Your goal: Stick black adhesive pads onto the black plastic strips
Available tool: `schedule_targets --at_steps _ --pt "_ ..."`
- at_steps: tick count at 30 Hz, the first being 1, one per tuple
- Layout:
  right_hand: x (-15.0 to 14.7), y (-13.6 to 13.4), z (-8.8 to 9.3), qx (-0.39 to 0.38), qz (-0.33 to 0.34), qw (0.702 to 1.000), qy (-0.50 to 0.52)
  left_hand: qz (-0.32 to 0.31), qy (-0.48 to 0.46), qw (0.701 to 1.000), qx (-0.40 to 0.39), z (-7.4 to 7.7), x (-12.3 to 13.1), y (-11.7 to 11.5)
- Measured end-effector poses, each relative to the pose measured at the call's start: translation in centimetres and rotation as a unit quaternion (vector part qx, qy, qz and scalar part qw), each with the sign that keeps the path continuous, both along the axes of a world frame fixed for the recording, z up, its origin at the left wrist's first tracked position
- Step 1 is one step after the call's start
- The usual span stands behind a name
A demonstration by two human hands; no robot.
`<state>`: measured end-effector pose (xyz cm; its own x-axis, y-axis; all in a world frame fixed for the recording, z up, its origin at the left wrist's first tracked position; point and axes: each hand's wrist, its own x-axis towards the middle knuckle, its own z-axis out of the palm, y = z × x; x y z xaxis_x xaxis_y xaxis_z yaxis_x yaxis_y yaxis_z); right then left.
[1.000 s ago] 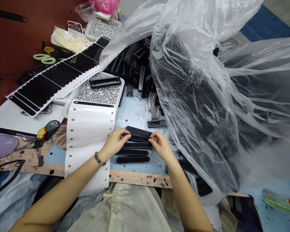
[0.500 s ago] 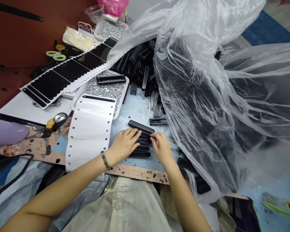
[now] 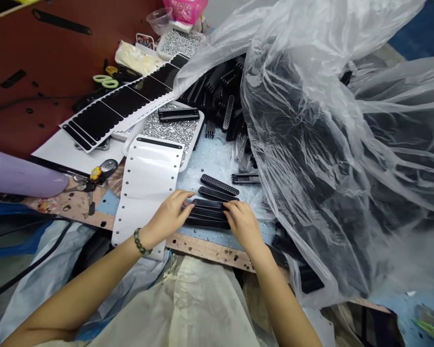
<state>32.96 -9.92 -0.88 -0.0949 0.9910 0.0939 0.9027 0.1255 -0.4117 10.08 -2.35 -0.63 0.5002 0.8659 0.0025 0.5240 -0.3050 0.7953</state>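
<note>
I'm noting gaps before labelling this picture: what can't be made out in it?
All in the head view:
Some ends of the black strips: hidden by the left hand and right hand.
Full extent of the black pile: covered by clear plastic.
Rest of the purple object: cut off by the left edge.
Pink basket's upper part: cut off by the top edge.
Shape of the silvery bits: too small.

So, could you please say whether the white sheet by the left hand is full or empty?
Nearly empty: the white sheet carries one black strip, along its far edge.
</note>
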Motion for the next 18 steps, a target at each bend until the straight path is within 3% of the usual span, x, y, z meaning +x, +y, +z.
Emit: schedule_targets --at_steps 8,12,15,18 --pt "-0.3 2.0 0.3 -0.022 0.043 0.996 -0.077 -0.021 0.000 0.994 -0.112 -0.8 0.3 1.4" --pt "-0.4 1.9 1.3 0.013 0.016 1.000 0.002 0.041 -0.083 0.989 -0.116 0.2 0.3 0.9" --pt "-1.9 1.4 2.2 0.060 -0.054 0.990 0.113 0.078 -0.219 0.960 -0.153 1.4 1.0 -0.3" --pt "-4.2 1.0 3.2 0.078 -0.065 0.975 0.197 0.012 -0.335 0.906 -0.259 2.5 2.2 -1.2"
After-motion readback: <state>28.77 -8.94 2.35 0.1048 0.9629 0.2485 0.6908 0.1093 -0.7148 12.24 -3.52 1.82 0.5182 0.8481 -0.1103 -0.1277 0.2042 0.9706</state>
